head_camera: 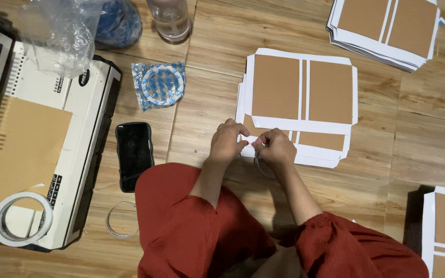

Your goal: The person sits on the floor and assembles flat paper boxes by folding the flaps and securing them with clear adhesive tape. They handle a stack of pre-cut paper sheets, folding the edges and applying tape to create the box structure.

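Head view: both hands pinch at the near edge of the top cover sheet [302, 95], brown boards on white paper, stacked on the wooden floor [212, 62]. Left hand [226, 141] presses the white margin; right hand [276, 146] grips a thin tape ring [261, 169]. Judgement: keep the strip parallel to the edge, press down progressively, avoid wrinkles.
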